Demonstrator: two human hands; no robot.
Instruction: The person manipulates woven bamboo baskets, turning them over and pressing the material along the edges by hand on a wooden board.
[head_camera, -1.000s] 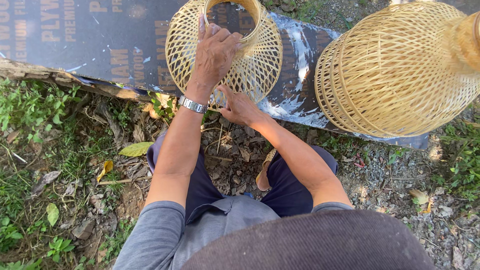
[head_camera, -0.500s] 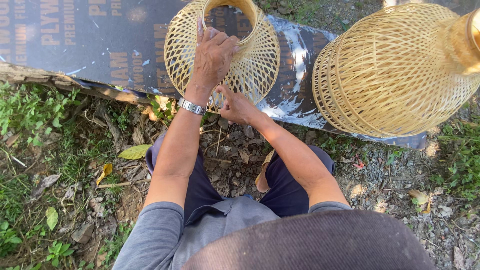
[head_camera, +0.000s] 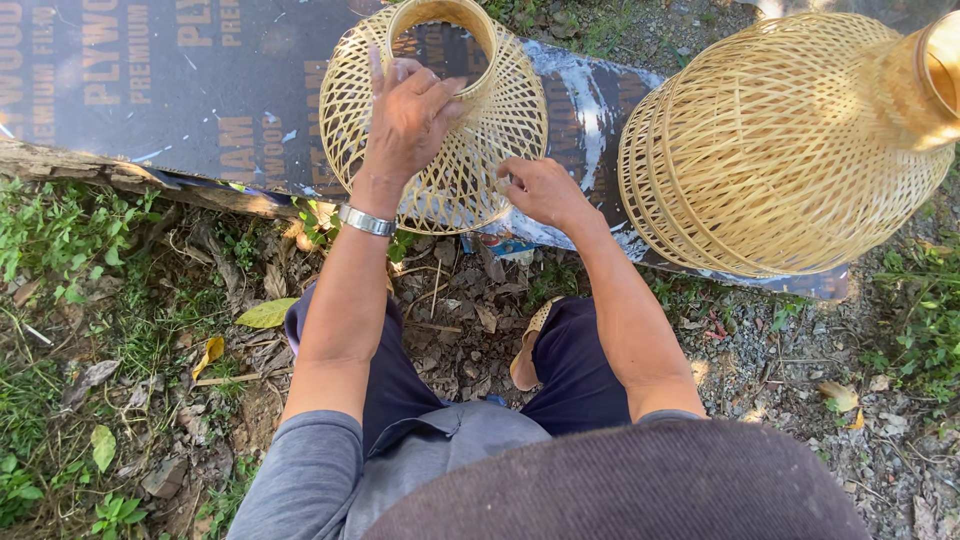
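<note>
Since the earlier frame, the left hand (head_camera: 408, 118) has shifted slightly, steadying the pale woven bamboo funnel-shaped basket (head_camera: 470, 170); the right hand (head_camera: 540, 190) pinches its lower rim.

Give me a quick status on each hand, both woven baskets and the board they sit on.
Left hand: spread over the smaller basket's neck, gripping it.
Right hand: pinching that basket's lower rim.
Smaller woven basket: on the board, open neck toward the camera, held by both hands.
Larger woven basket: lying on its side, untouched.
Dark board: flat on the ground, under both baskets.
</note>
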